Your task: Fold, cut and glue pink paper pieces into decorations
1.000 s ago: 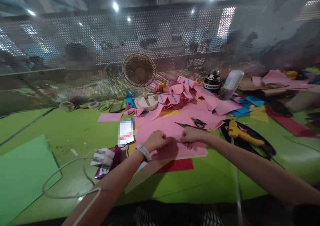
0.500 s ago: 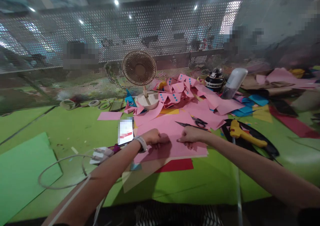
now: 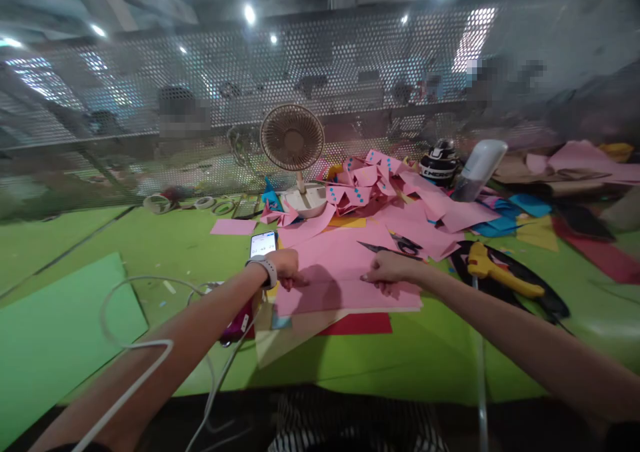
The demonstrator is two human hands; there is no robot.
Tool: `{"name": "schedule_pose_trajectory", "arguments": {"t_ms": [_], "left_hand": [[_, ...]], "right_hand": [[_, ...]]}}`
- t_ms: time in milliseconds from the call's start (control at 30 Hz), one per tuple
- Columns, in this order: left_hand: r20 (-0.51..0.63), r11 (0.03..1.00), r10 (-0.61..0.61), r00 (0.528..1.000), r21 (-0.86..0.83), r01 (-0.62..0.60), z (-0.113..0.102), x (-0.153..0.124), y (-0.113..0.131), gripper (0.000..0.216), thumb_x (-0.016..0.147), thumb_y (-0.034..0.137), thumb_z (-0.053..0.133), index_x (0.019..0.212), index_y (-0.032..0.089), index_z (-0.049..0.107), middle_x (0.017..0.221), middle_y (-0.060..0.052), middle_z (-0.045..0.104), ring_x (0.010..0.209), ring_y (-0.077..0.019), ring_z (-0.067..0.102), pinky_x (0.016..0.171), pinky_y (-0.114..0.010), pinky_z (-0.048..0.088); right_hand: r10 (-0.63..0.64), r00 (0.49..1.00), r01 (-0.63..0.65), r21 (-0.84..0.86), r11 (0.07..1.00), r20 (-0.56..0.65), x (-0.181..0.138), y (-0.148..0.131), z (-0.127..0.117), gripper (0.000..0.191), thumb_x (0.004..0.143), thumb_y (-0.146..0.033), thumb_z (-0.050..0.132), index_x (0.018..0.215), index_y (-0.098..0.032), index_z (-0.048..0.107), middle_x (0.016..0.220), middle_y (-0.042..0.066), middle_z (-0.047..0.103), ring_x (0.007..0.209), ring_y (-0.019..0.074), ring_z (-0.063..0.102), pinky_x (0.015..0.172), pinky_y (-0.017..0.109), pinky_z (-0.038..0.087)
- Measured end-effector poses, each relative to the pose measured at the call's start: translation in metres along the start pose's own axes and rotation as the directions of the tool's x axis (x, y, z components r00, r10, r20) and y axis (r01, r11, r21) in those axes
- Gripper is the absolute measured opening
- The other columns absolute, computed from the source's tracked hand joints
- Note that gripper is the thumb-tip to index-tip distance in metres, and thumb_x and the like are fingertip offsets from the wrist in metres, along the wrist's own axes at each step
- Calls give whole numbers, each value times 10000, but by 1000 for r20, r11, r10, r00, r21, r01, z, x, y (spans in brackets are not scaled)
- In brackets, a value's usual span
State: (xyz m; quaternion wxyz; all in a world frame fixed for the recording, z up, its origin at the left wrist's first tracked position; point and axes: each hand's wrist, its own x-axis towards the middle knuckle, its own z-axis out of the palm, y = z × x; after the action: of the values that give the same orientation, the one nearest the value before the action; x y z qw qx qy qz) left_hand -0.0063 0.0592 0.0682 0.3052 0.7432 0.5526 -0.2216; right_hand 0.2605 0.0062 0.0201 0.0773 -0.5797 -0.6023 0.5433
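Note:
A large pink paper sheet [image 3: 340,265] lies flat on the green table [image 3: 150,245] in front of me. My left hand [image 3: 285,269], with a white watch on the wrist, is curled closed at the sheet's left edge and pinches it. My right hand [image 3: 387,271] rests on the middle of the sheet, its fingers pinched together on the paper. The two hands are about a hand's width apart. A phone [image 3: 263,244] with a lit screen lies just behind my left hand. Under the pink sheet lie a red sheet [image 3: 360,323] and a beige one [image 3: 280,339].
Scissors [image 3: 400,245] lie behind my right hand, and a yellow glue gun [image 3: 493,272] to its right. A small fan [image 3: 293,139] and a pile of pink cut pieces [image 3: 370,179] stand further back. A green sheet [image 3: 55,325] and a white cable [image 3: 135,352] are on the left. A perforated metal screen [image 3: 200,92] closes off the far side.
My left hand has slid left along the pink sheet, away from my right hand, to the sheet's left edge. My right hand has stayed in place. The view has shifted slightly.

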Motion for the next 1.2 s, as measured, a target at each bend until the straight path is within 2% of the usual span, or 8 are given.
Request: {"name": "schedule_pose_trajectory", "arguments": {"t_ms": [200,333,400,500,800,867,967,1200], "left_hand": [[-302,967,-27,953,233,101,-9,-27,11,222,641,293,750,674,83,686,753,-192,701,826,-315,658,721,-352,487],[-522,945,161,838,326,22,23,-35,34,375,929,338,374,1126,116,604,1103,-194,643,1062,-294,585,873,-411,430],[-516,916,309,799,387,-105,49,-30,42,394,956,309,319,1301,200,474,1310,-118,538,1182,-223,512,959,-362,388],[-508,801,582,635,490,-343,83,-19,43,562,936,464,358,1425,194,295,1466,-131,339,1334,-254,329,1049,-430,302],[-374,687,716,589,523,-504,83,-8,27,647,927,561,292,1463,215,181,1502,-94,261,1390,-222,198,1114,-452,170],[-387,706,703,597,485,-516,84,-5,25,636,929,552,303,1456,210,205,1491,-96,292,1380,-219,232,1112,-456,184],[-433,721,693,577,434,-540,87,-2,21,591,932,505,353,1434,204,265,1452,-106,372,1336,-219,333,1103,-458,221],[-623,807,568,538,296,-511,77,-3,13,271,934,250,431,1145,230,600,1074,-76,623,972,-192,575,842,-346,477]], "right_hand": [[-18,999,18,5,1000,-39,-1,0,3,357,785,-284,661,496,-141,508,404,8,584,327,95,548,379,176,481],[-104,990,105,11,994,-96,3,-1,11,345,780,-324,659,520,-137,533,429,21,601,357,100,565,382,172,479],[-169,973,173,15,985,-156,6,0,14,334,801,-383,626,587,-135,559,488,26,633,400,97,586,407,166,489],[-237,933,246,-1,969,-271,10,6,7,309,831,-421,575,712,-136,578,585,25,664,459,94,608,435,166,492],[-363,763,266,-252,930,-535,2,14,-26,167,832,-276,556,799,-133,637,785,63,667,745,161,620,700,274,485],[-506,742,339,-404,849,-440,-4,13,-11,137,817,-277,601,867,-159,652,898,59,659,867,168,595,815,296,457],[-729,664,385,-761,522,-165,-10,14,14,172,863,-277,576,972,-156,633,974,88,630,955,196,552,849,330,442],[-756,653,185,-961,204,-35,-14,17,28,213,877,-38,446,991,-115,609,938,107,612,869,210,543,736,320,452]]}}
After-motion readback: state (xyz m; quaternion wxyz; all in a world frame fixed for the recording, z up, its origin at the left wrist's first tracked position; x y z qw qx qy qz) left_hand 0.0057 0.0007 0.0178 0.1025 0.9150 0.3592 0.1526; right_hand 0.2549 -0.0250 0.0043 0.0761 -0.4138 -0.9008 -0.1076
